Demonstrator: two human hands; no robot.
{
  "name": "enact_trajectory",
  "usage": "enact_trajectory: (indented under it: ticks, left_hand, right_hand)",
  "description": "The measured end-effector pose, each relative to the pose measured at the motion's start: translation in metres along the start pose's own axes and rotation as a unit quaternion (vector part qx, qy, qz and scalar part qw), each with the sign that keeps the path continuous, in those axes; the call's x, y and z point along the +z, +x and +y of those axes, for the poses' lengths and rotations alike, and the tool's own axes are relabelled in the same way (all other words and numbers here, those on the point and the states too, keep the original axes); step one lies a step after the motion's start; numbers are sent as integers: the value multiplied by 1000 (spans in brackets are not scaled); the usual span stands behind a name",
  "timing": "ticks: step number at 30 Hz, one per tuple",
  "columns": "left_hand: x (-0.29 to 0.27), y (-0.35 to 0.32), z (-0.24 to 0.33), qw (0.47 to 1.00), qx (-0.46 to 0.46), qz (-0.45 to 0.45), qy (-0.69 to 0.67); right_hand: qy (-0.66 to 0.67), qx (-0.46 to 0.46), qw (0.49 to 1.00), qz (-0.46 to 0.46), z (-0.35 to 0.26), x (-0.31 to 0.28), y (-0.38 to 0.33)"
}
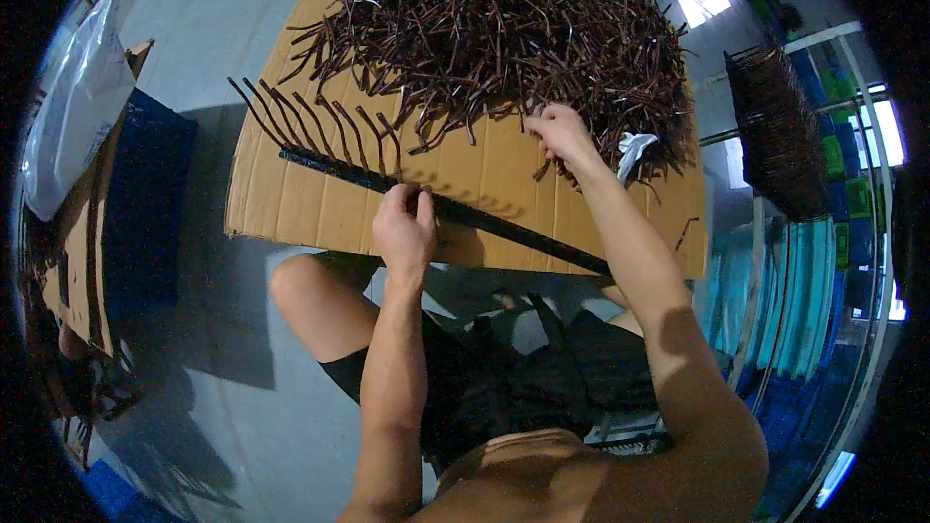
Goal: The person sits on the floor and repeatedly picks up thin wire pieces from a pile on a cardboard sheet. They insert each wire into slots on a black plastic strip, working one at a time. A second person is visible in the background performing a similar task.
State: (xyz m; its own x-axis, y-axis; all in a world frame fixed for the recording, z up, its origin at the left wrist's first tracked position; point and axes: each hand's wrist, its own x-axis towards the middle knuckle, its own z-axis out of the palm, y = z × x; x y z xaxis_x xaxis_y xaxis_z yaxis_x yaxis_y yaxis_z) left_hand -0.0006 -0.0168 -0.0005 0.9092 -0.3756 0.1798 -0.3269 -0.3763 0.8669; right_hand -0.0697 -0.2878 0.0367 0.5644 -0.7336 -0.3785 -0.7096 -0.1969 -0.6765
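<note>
Left hand (pixel 405 223) fingers curled tight round a black bar (pixel 504 226) lying across the cardboard sheet (pixel 320 203), brown strips (pixel 320 126) already standing along its left end. Right hand (pixel 559 131) pinches into the far strip pile (pixel 504 34) (fingertips closed, exact strip unclear).

A weaving workshop: concrete floor (pixel 242 48); heaped brown strips (pixel 504 29); woven baskets (pixel 775 136); stacked crates (pixel 852 194).

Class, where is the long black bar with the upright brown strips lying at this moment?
In the head view, the long black bar lies slanted across the flat cardboard sheet, under the left hand, just in front of the heap of brown strips.
</note>
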Motion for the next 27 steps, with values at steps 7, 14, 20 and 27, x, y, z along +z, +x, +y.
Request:
enact_trajectory:
  ticks: [7,14,20,27]
  left_hand:
    - [-1,2,3,1000,-22,-12,7]
    - [5,1,-2,999,-35,-32,-25]
    - [3,-2,-10,999,-40,9,-27]
    - [-1,-2,10,998,-56,5,-7]
  right_hand:
    - [-254,-151,943,150,12,16,33]
    - [-265,-162,940,142,23,19,42]
    - [-31,55,996,-65,7,14,24]
    - [-230,6,973,-32,-10,12,17]
